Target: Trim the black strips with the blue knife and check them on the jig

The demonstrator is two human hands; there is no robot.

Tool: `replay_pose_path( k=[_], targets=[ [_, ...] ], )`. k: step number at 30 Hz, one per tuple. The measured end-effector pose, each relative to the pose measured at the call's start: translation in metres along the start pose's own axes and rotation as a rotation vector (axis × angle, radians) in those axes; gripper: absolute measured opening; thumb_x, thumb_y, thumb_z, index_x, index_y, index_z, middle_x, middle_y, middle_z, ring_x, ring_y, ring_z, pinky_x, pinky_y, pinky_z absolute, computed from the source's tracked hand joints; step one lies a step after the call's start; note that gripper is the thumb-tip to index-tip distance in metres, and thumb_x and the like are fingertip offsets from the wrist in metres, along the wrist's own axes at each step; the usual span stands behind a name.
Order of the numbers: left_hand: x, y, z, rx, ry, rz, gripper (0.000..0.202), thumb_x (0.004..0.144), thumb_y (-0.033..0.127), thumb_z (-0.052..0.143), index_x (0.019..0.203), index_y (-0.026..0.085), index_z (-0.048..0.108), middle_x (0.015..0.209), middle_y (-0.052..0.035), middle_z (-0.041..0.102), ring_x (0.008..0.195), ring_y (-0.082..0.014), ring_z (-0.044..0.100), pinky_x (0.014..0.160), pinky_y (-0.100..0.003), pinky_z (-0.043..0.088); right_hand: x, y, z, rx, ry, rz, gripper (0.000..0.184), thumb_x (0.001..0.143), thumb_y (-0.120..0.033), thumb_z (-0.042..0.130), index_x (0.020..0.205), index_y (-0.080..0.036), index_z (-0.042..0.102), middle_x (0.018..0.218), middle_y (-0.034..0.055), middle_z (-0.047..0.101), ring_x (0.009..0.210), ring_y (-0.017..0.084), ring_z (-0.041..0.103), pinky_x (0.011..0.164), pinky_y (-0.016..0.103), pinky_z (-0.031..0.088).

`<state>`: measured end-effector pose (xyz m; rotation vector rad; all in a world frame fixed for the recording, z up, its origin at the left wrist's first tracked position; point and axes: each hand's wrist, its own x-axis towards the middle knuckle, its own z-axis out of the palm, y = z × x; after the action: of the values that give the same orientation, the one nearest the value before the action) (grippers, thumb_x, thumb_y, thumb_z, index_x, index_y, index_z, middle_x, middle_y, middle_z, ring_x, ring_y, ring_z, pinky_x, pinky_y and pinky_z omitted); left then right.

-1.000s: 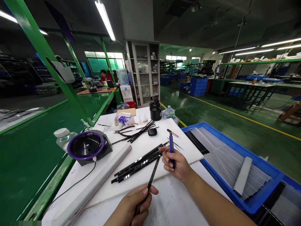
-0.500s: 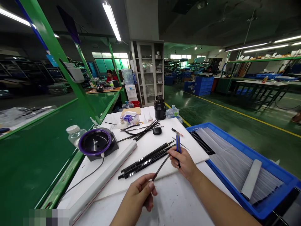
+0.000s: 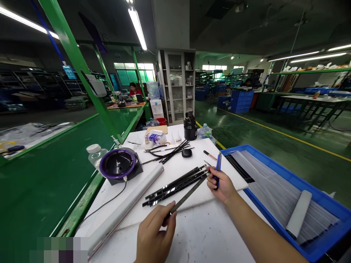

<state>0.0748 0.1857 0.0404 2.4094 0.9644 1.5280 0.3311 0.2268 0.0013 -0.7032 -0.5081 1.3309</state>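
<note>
My left hand (image 3: 155,232) pinches one end of a thin black strip (image 3: 186,197) low over the white plastic board (image 3: 189,170). The strip's far end reaches the fingers of my right hand (image 3: 222,186), which grips a blue utility knife (image 3: 218,170) upright. Several long black strips with shiny inlays (image 3: 174,188) lie stacked on the board, just left of my right hand. My right palm is turned toward me, hiding the knife's lower end.
A blue tray (image 3: 285,182) with white sheets and a grey roller (image 3: 298,213) stands right. A purple-rimmed black bowl unit (image 3: 117,164), grey bar (image 3: 126,208), thin black strips (image 3: 172,151), black case (image 3: 186,153), and black flask (image 3: 190,126) share the bench. A person sits far back.
My left hand has risen toward the board, and the strip has swung from steep to a low slant, its far end now at my right hand. The knife stays in my right hand.
</note>
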Motion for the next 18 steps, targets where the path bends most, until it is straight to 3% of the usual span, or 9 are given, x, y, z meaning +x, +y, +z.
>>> replay_pose_path(
  k=[5, 10, 18],
  targets=[
    [-0.006, 0.009, -0.001, -0.020, 0.094, -0.081, 0.026, 0.085, 0.012, 0.059, 0.107, 0.025, 0.062, 0.070, 0.0007, 0.061, 0.056, -0.0128, 0.054, 0.053, -0.024, 0.044, -0.001, 0.010, 0.002, -0.024, -0.041, 0.184, 0.015, 0.095, -0.029, 0.057, 0.095, -0.013, 0.060, 0.072, -0.0041, 0.056, 0.047, 0.005, 0.047, 0.040, 0.016, 0.040],
    [-0.005, 0.014, -0.004, -0.071, 0.174, -0.168, 0.022, 0.083, 0.015, 0.059, 0.102, 0.027, 0.065, 0.072, 0.0013, 0.061, 0.052, -0.0119, 0.052, 0.050, -0.024, 0.040, -0.003, 0.010, 0.003, 0.013, -0.078, 0.265, 0.014, 0.095, -0.028, 0.058, 0.095, -0.013, 0.060, 0.073, -0.0038, 0.056, 0.048, 0.005, 0.048, 0.041, 0.016, 0.040],
    [0.002, 0.003, 0.001, -0.032, 0.038, -0.307, 0.012, 0.082, 0.028, 0.065, 0.093, 0.024, 0.068, 0.066, 0.0017, 0.062, 0.050, -0.0132, 0.048, 0.052, -0.026, 0.040, 0.000, -0.012, -0.007, 0.153, -0.061, 0.162, 0.015, 0.095, -0.029, 0.057, 0.097, -0.014, 0.059, 0.075, -0.0034, 0.056, 0.049, 0.006, 0.049, 0.041, 0.017, 0.041]
  ],
)
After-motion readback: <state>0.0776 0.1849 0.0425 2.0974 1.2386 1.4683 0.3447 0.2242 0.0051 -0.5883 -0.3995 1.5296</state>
